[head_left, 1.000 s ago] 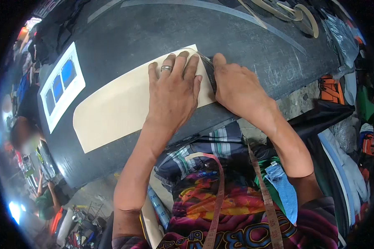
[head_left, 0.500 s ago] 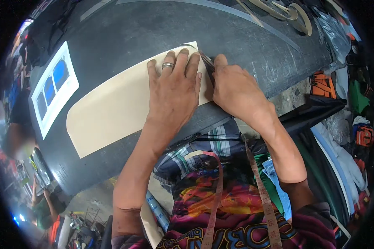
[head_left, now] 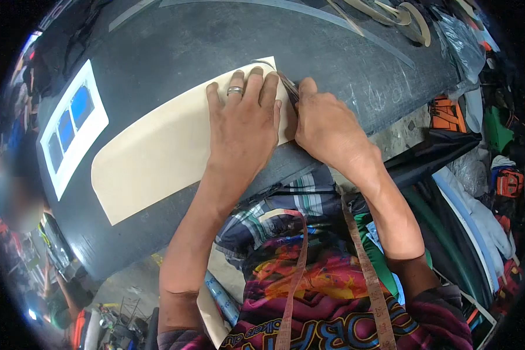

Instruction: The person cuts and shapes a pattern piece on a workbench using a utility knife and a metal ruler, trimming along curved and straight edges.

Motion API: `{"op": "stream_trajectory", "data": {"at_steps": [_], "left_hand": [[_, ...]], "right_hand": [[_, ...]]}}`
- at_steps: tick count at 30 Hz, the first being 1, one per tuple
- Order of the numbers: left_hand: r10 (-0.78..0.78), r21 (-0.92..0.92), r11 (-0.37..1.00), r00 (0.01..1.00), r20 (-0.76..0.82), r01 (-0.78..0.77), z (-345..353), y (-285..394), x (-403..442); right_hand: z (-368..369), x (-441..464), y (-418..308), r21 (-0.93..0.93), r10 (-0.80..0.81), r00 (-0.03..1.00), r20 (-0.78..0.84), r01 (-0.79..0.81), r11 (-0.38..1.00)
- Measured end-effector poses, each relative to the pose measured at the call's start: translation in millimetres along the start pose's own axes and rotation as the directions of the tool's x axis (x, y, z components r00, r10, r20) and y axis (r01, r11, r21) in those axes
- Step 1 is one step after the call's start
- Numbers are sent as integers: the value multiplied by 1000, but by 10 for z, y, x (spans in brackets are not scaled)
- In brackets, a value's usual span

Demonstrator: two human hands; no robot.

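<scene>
A cream sheet of paper or card [head_left: 151, 146] with a curved upper edge lies on the dark table. My left hand [head_left: 243, 119], a ring on one finger, rests flat on its right part, fingers stretched out and slightly apart. Close by on the right, my right hand [head_left: 329, 122] is closed around a pair of scissors [head_left: 290, 87]. Their dark metal blades point up and left at the sheet's right end, by the upper corner. The scissor handles are mostly hidden in my fist.
The dark table [head_left: 175, 64] carries a white-framed piece with blue panels [head_left: 102, 116] at left. Curled strips [head_left: 417, 23] lie at the far right. A measuring tape [head_left: 294, 274] hangs over my shirt. Another person [head_left: 61, 297] is at the lower left. Bags [head_left: 510, 182] sit at right.
The whole view has shifted very slightly. Both hands keep almost the same place on and beside the sheet, and the scissors stay at its right end.
</scene>
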State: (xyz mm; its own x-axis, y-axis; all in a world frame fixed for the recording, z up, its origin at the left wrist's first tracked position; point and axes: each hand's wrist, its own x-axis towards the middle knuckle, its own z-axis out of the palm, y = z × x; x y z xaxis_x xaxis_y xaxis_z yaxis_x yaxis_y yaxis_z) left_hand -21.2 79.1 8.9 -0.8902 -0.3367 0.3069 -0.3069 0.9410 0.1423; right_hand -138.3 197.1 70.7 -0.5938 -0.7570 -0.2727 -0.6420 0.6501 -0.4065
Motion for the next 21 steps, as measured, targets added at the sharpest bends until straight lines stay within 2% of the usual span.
{"op": "stream_trajectory", "data": {"at_steps": [12,15,17,19,21], "left_hand": [[-33,-5,999,999,7,33,68,31,-38],[-70,-28,997,997,-17,70,91,34,-53],[-196,46,979,976,-95,201,31,59,-104],[-245,29,968,966,-84,248,21,18,-124],[-255,-35,967,966,-44,254,-16,23,-191]], "right_hand": [[123,-165,58,31,-2,999,-44,3,1000],[146,-189,150,44,-16,999,-51,18,999],[96,-232,222,54,-19,998,-52,22,998],[0,-268,330,195,67,997,-38,-59,979],[-49,-234,429,219,119,991,-58,-104,970]]}}
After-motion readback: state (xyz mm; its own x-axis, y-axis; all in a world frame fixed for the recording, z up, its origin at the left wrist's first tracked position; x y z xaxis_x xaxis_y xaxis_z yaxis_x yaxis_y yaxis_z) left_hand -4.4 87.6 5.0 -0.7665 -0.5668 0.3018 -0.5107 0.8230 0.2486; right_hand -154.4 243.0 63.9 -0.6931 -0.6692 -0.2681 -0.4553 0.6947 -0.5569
